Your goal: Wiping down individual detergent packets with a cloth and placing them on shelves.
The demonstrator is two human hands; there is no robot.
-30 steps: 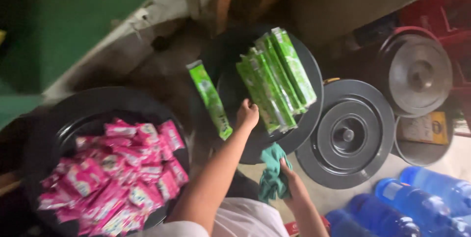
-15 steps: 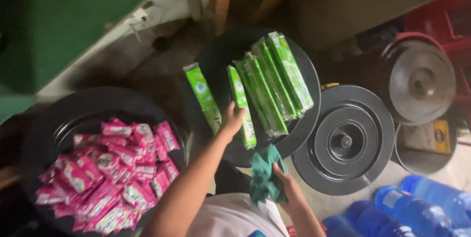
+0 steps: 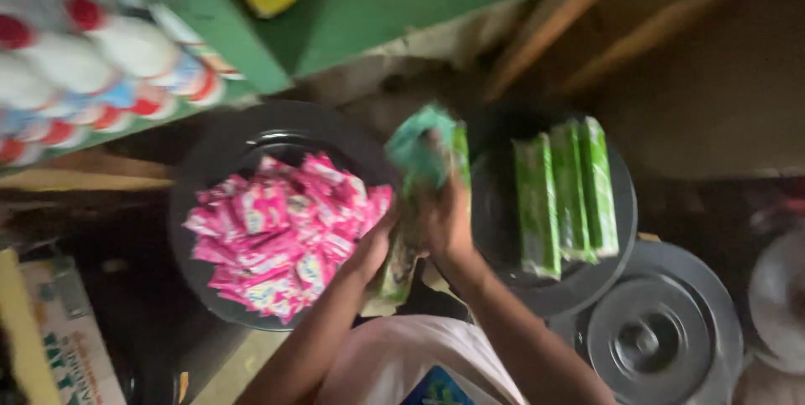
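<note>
My left hand (image 3: 373, 246) grips the lower end of a long green packet (image 3: 401, 267), held upright in the gap between two round dark trays. Just beside it, my right hand (image 3: 446, 222) presses a teal cloth (image 3: 421, 147) against the packet's upper part. The view is blurred, so I cannot tell how the fingers lie. The left tray (image 3: 210, 162) carries a heap of pink sachets (image 3: 277, 237). The right tray (image 3: 625, 204) has three green packets (image 3: 558, 195) lying side by side.
A round grey lid with a knob (image 3: 662, 340) lies at the lower right, and another pale round thing (image 3: 780, 296) is at the right edge. A green shelf (image 3: 352, 11) with rows of red-and-white bottles (image 3: 101, 78) runs across the top left. A cardboard box (image 3: 59, 338) stands at the lower left.
My left hand has lifted a green packet off the right tray. My right hand has brought the teal cloth up onto it. The view has swung left, and the shelf is now in sight.
</note>
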